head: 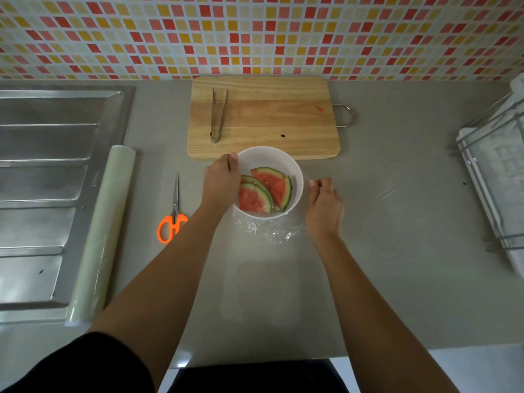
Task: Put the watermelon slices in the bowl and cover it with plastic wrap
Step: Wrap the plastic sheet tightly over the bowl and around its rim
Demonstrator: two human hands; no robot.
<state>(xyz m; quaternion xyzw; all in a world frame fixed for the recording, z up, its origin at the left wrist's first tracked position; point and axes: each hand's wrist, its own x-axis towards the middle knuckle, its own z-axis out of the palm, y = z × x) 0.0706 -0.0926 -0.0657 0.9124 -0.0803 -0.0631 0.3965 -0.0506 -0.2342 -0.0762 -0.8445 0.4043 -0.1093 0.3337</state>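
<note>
Left hand [222,180] grips the bowl [296,177] rim; right hand [323,207] pinches wrap [269,229] beside it; slices [265,188] lie inside.

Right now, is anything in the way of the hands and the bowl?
No. The left hand already holds the bowl at its left rim, and the right hand is at its right side, pinching what looks like the plastic wrap. Nothing sits between them.

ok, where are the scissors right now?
In the head view, the orange-handled scissors lie flat on the counter, left of the white bowl and the left forearm, right of the plastic wrap roll; neither hand touches them.
</note>
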